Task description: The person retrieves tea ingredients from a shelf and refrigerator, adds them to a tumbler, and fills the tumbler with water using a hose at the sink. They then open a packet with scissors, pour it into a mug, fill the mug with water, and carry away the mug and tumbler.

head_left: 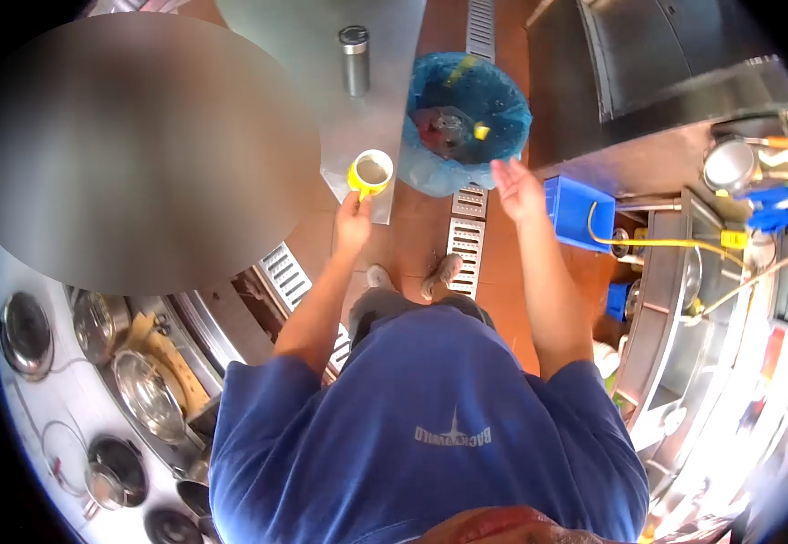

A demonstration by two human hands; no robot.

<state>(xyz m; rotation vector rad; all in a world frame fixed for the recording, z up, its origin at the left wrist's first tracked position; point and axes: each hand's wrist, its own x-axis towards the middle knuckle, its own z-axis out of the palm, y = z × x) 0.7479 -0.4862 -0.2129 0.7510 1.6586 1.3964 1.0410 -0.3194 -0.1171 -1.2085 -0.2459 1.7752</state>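
Observation:
My left hand [354,225] is closed on the handle of a yellow mug [369,186], which holds a greyish-brown liquid. The mug is at the near corner of a metal table [371,118]; whether it rests there or is held just above, I cannot tell. My right hand [518,189] is open, fingers extended, by the near right rim of a bin lined with a blue plastic bag [421,168]. A small yellow piece [482,132] shows inside the bin, among clear and reddish scraps. A dark tumbler with a lid [355,62] stands upright farther back on the table.
A blue crate [580,213] sits right of my right hand, with a yellow hose [666,242] running past it. Drain grates [466,245] cross the tiled floor. Pots and lids [149,394] line the left counter. A metal pot [731,166] is at the far right.

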